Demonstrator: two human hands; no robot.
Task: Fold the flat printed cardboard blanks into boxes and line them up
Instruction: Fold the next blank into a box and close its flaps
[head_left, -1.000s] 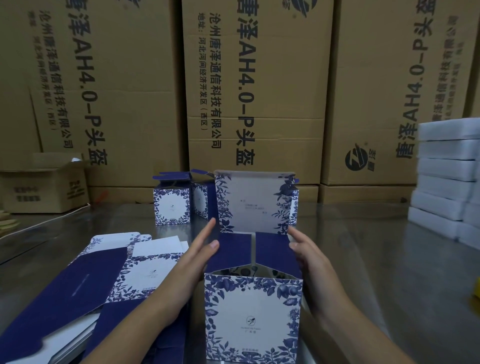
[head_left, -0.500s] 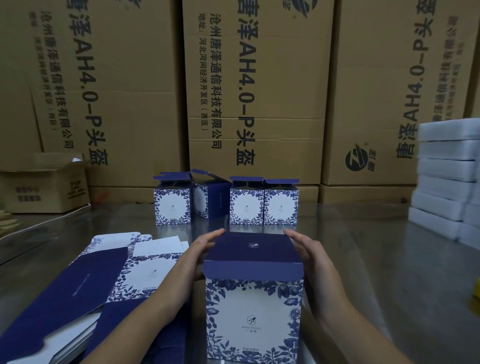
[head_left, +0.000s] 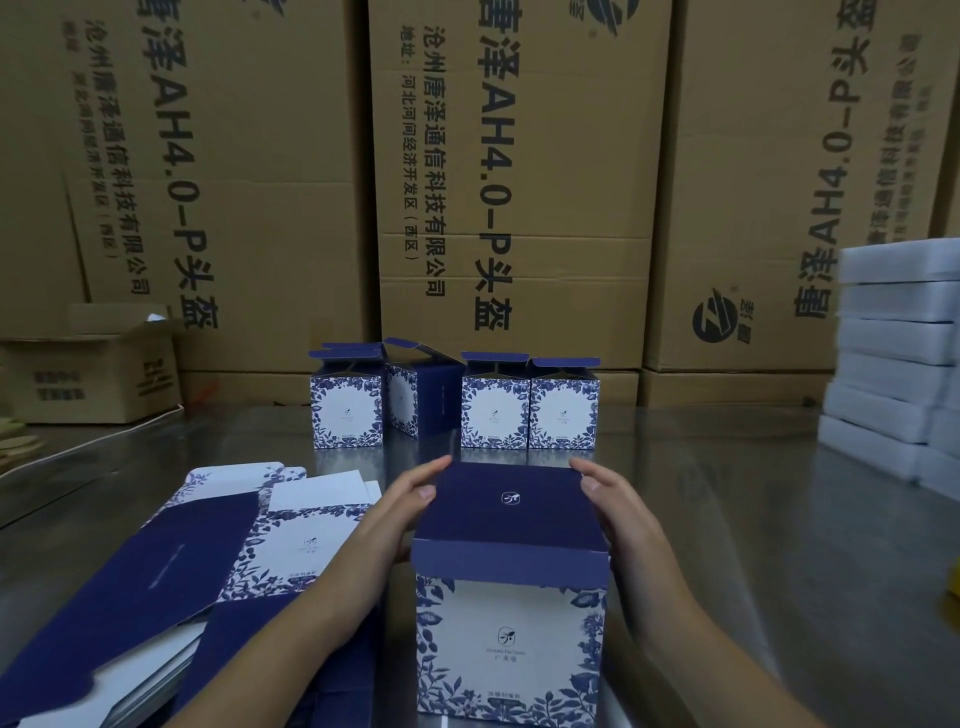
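Note:
A folded blue-and-white floral box (head_left: 511, 644) stands upright in front of me on the metal table, its dark blue lid (head_left: 511, 512) folded down flat with the front tuck flap hanging outside. My left hand (head_left: 400, 506) presses the box's left side near the lid's back corner. My right hand (head_left: 618, 506) holds the right side, thumb on the lid edge. A stack of flat printed blanks (head_left: 171, 577) lies to my left. Several folded boxes (head_left: 530, 410) with raised lids stand in a row at the back.
Big brown shipping cartons (head_left: 519, 182) wall off the table's far edge. A small open carton (head_left: 98, 369) sits at the back left. Stacked white foam pieces (head_left: 893, 353) fill the right side. Something yellow (head_left: 955, 584) shows at the right edge.
One second ago the lid stood upright with the inner flaps showing; it has since been folded down flat over the top. Both hands stayed at the box's sides.

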